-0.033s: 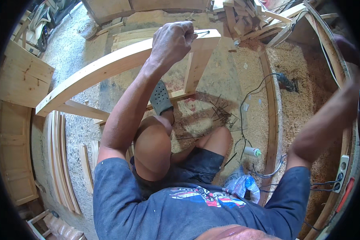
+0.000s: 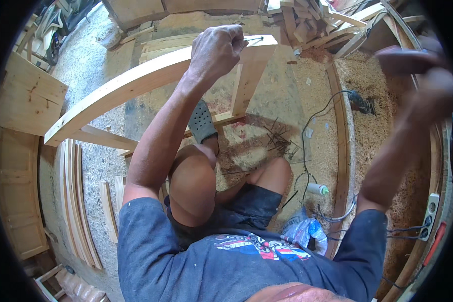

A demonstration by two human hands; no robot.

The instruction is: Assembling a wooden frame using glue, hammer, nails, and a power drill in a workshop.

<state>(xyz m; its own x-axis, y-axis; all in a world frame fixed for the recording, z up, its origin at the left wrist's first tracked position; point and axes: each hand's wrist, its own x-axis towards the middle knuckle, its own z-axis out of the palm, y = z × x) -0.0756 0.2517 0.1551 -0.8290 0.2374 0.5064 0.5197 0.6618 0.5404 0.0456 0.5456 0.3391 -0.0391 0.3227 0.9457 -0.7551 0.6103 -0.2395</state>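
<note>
My left hand is closed, pinching a thin dark nail at the right end of a pale wooden frame. The nail's head points right, and its other end is hidden by my fingers. At the far right, my raised right hand is closed on a dark reddish-brown hammer, smeared by motion. The hammer hangs in the air, well apart from the nail. Beneath the frame's top rail, my foot in a grey clog rests near a lower bar.
Several loose nails lie on the floor before my knees. A corded power tool sits among wood shavings at right. Nearby are a white bottle, a plastic bag and a power strip. Long wood strips lie at left.
My right hand and the hammer have swung inward to the left, bringing more of the hammer into sight. The left hand, nail and wooden frame have hardly moved.
</note>
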